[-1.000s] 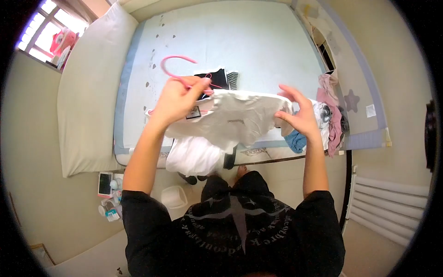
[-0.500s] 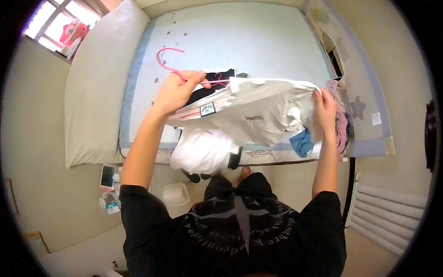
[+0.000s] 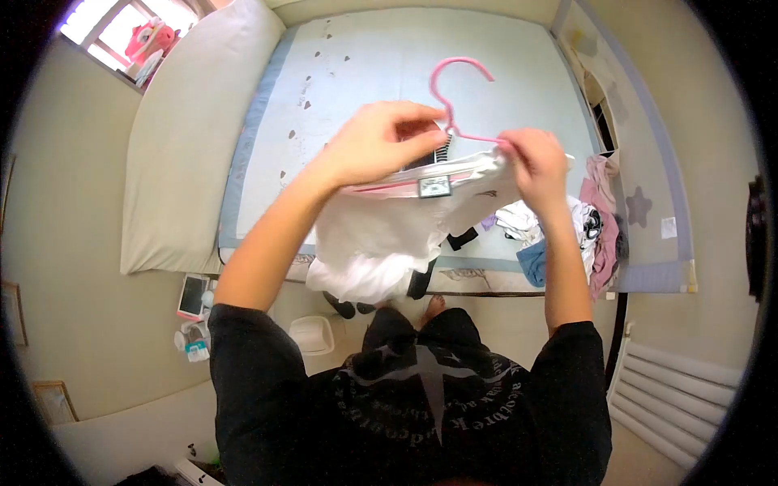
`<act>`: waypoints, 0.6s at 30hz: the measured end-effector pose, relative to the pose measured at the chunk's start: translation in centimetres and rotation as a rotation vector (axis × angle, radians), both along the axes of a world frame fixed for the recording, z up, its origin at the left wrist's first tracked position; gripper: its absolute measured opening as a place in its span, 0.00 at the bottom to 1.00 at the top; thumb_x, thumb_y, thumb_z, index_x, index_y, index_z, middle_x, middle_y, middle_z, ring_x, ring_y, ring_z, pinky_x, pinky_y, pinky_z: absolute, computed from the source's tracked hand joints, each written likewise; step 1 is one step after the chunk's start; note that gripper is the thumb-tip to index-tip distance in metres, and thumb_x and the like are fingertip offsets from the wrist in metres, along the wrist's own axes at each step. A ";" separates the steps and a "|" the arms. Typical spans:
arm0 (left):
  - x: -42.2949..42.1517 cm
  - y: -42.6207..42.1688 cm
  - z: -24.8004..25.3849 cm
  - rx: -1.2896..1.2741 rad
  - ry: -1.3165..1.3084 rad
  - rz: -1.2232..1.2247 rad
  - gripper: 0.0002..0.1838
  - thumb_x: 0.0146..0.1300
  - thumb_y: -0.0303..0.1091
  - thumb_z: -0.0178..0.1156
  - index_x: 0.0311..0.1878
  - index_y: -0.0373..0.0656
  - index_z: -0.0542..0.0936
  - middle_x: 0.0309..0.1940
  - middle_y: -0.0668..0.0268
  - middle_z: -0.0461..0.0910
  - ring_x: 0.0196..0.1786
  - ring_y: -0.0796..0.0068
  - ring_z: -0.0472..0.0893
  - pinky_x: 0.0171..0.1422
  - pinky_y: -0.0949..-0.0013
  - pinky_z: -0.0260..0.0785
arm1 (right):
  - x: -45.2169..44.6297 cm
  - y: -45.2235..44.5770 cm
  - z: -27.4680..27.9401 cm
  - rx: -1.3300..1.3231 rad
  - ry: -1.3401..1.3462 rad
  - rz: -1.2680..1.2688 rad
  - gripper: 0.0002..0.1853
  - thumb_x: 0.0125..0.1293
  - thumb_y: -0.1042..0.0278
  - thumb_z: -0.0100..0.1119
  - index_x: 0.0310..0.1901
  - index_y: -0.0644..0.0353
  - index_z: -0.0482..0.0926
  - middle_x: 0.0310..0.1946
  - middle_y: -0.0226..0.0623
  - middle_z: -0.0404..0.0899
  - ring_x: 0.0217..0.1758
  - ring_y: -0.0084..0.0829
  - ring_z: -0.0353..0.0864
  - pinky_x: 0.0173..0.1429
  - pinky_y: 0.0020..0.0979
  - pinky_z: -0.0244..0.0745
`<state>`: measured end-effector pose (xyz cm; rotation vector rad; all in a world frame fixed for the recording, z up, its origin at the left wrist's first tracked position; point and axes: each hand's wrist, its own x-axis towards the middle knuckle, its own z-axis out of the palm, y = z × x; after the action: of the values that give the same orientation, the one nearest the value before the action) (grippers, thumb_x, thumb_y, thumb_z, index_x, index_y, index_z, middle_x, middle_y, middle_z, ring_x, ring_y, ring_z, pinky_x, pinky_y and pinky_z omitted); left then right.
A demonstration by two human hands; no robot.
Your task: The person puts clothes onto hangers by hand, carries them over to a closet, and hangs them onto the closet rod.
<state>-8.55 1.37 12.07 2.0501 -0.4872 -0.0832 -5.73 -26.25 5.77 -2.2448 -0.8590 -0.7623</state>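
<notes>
A pink clothes hanger [image 3: 438,85] stands hook-up inside the neck of a white shirt [image 3: 381,223]. Its left arm shows as a pink line behind the collar, above the dark-edged neck label [image 3: 434,187]. My right hand [image 3: 536,166] is closed around the hanger's right arm and the shirt fabric beside it. At the base of the hook is my left hand [image 3: 387,144], thumb and fingers apart; its fingertips are close to the hanger, and contact is unclear. The shirt hangs in folds over the bed's near edge, partly hiding a dark garment behind it.
The bed [image 3: 389,57] has a pale blue sheet. Several crumpled clothes, including a pink garment [image 3: 601,251] and a blue one [image 3: 532,264], lie at its right corner. A long cushion [image 3: 207,138] lines the left side. On the floor stands a white bin [image 3: 311,335].
The hanger and shirt have shifted right and turned, the hook now upright. My left hand has let go of the hanger, and my right hand has moved from the shirt's far edge to the hanger arm.
</notes>
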 end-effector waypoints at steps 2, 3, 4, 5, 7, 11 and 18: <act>0.0 3.4 -0.2 0.131 -0.145 0.034 0.20 0.70 0.41 0.63 0.60 0.40 0.83 0.52 0.58 0.86 0.51 0.67 0.85 0.62 0.65 0.74 | 0.7 -1.7 -0.6 0.093 -0.029 -0.021 0.07 0.68 0.65 0.63 0.38 0.58 0.84 0.34 0.36 0.85 0.37 0.40 0.82 0.44 0.37 0.71; 0.1 5.4 -0.7 0.177 -0.147 0.027 0.20 0.69 0.41 0.64 0.59 0.40 0.83 0.52 0.58 0.87 0.51 0.66 0.85 0.61 0.64 0.74 | 0.8 -2.8 -0.8 0.116 -0.008 -0.044 0.07 0.69 0.65 0.62 0.38 0.59 0.84 0.34 0.37 0.85 0.37 0.40 0.82 0.44 0.37 0.71; 0.1 6.9 -1.2 0.223 -0.149 0.020 0.20 0.69 0.41 0.64 0.59 0.41 0.84 0.52 0.58 0.87 0.50 0.65 0.86 0.61 0.64 0.74 | 0.8 -3.6 -0.9 0.139 0.014 -0.066 0.08 0.69 0.64 0.62 0.39 0.59 0.84 0.34 0.37 0.85 0.37 0.40 0.83 0.44 0.37 0.72; -0.1 7.8 -1.5 0.286 -0.123 0.007 0.19 0.69 0.41 0.64 0.58 0.41 0.84 0.50 0.57 0.87 0.49 0.64 0.86 0.59 0.64 0.75 | 0.9 -4.4 -1.0 0.179 0.051 -0.065 0.08 0.70 0.64 0.62 0.39 0.60 0.84 0.33 0.38 0.85 0.37 0.39 0.82 0.44 0.36 0.72; -0.7 8.8 -2.0 0.414 -0.068 -0.022 0.18 0.70 0.42 0.62 0.57 0.42 0.84 0.47 0.56 0.88 0.47 0.62 0.86 0.56 0.64 0.75 | 0.9 -5.1 -1.1 0.259 0.128 -0.065 0.09 0.71 0.64 0.62 0.40 0.61 0.84 0.32 0.38 0.84 0.36 0.39 0.81 0.43 0.35 0.71; -0.9 7.4 -3.7 0.483 -0.209 -0.018 0.13 0.73 0.42 0.57 0.50 0.46 0.85 0.30 0.54 0.82 0.30 0.51 0.80 0.40 0.59 0.73 | 0.9 -5.1 -0.4 0.235 0.156 -0.055 0.09 0.71 0.65 0.62 0.40 0.62 0.84 0.31 0.39 0.83 0.34 0.38 0.80 0.42 0.34 0.70; -0.4 3.5 -3.4 0.499 -0.264 -0.018 0.13 0.73 0.42 0.57 0.46 0.44 0.85 0.28 0.51 0.80 0.29 0.51 0.80 0.37 0.60 0.72 | 0.0 -4.1 1.3 0.073 0.095 -0.007 0.08 0.69 0.67 0.63 0.39 0.63 0.83 0.29 0.41 0.81 0.32 0.41 0.78 0.39 0.35 0.70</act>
<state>-8.97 4.88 8.68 2.5630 -0.7013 0.0636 -5.71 -30.38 7.07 -2.2012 -0.7666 -0.6730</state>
